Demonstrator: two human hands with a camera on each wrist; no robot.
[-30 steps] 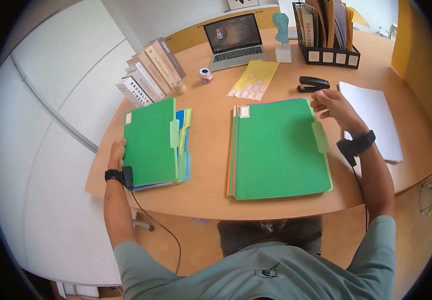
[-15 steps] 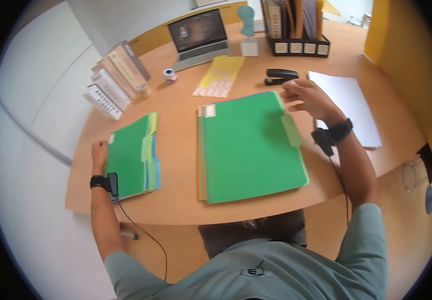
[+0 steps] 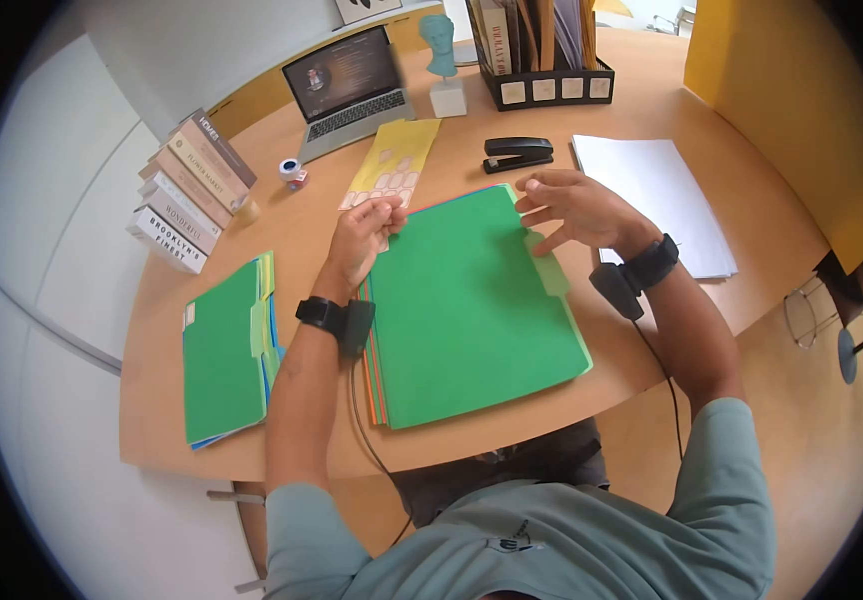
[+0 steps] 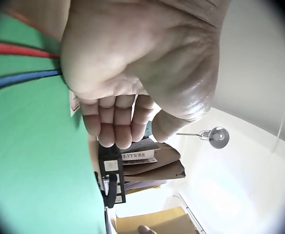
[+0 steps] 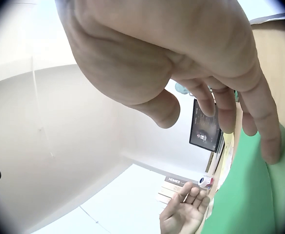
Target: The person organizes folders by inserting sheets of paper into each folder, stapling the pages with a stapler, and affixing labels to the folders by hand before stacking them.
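office setting. curved wooden desk (image 3: 652, 330) w/ open laptop (image 3: 347, 85), black stapler (image 3: 518, 153), desktop file organiser (image 3: 542, 60) full of folders, stack of white paper (image 3: 652, 195), row of books (image 3: 187, 195), sheet of labels (image 3: 392, 160), coloured file folders (image 3: 227, 350).

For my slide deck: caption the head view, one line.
Both hands, left and right, hover at the top edge of a green folder on a desk.
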